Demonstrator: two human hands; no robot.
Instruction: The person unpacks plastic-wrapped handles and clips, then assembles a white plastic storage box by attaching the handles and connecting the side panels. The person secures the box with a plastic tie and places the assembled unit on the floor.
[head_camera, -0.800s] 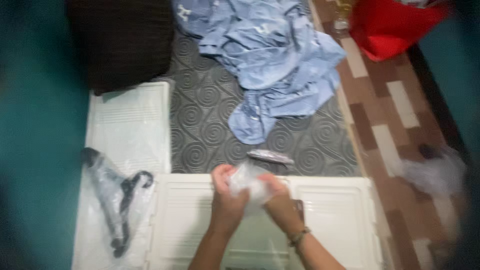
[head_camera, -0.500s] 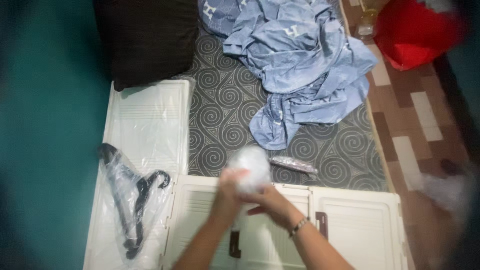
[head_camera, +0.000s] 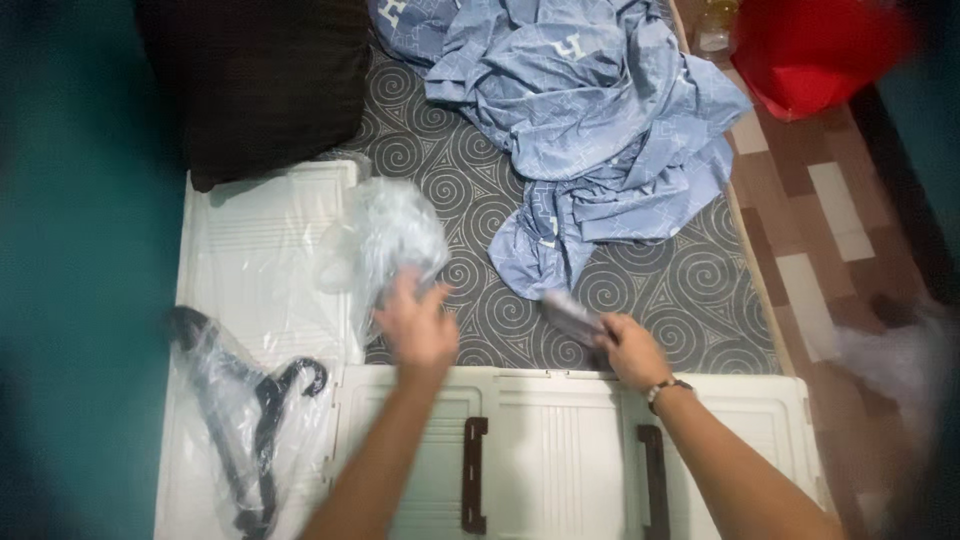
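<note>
My left hand (head_camera: 415, 325) grips a crumpled clear plastic bag (head_camera: 385, 240), held over the edge of a white plastic lid (head_camera: 250, 260) on the left. My right hand (head_camera: 630, 350) closes on a small flat grey packet (head_camera: 570, 312) lying on the grey swirl-patterned mattress (head_camera: 470, 200). Both forearms reach across a white plastic storage box (head_camera: 560, 450) with two dark handles at the near edge. The image is blurred by motion.
A rumpled blue sheet (head_camera: 590, 120) lies on the mattress beyond my hands. A dark pillow (head_camera: 260, 80) sits at the upper left. Black hangers in clear plastic (head_camera: 250, 410) lie at the lower left. A red bag (head_camera: 810, 50) stands on the tiled floor at the right.
My hands have separated: the left has carried the clear bag left and away from me, while the right has reached out onto the grey packet on the mattress.
</note>
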